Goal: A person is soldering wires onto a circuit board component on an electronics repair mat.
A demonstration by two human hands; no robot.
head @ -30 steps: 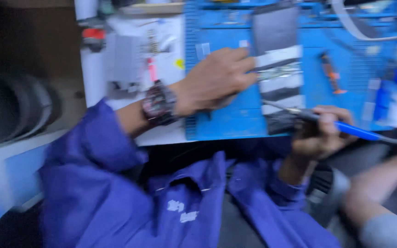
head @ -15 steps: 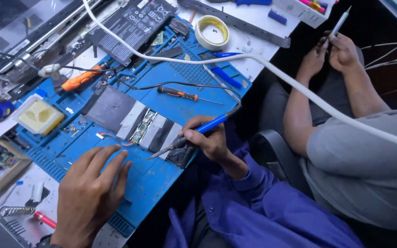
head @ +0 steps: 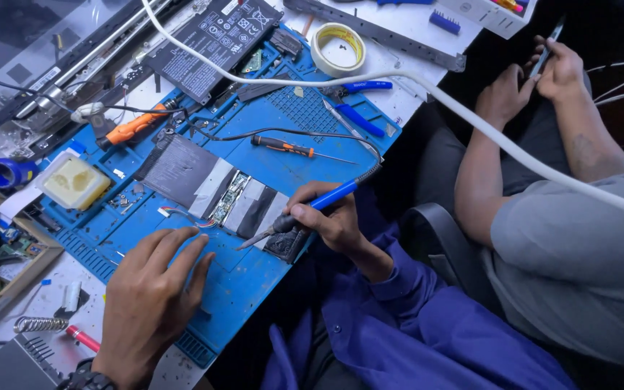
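While the right hand (head: pixel 330 220) grips an iron (head: pixel 305 213) mid-frame, the left hand (head: pixel 154 289) lies open-palmed on a cluttered worktop's (head: pixel 413 94) blue mat (head: pixel 254 274).

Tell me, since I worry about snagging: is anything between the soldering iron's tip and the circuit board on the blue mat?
Nothing visible. The right hand holds the soldering iron, tip beside the circuit board. The left hand rests flat on the blue mat, clear of it.

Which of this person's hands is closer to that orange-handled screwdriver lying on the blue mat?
Right. The right hand sits just below the orange-handled screwdriver, holding a blue soldering iron; the left hand rests flat farther down the mat.
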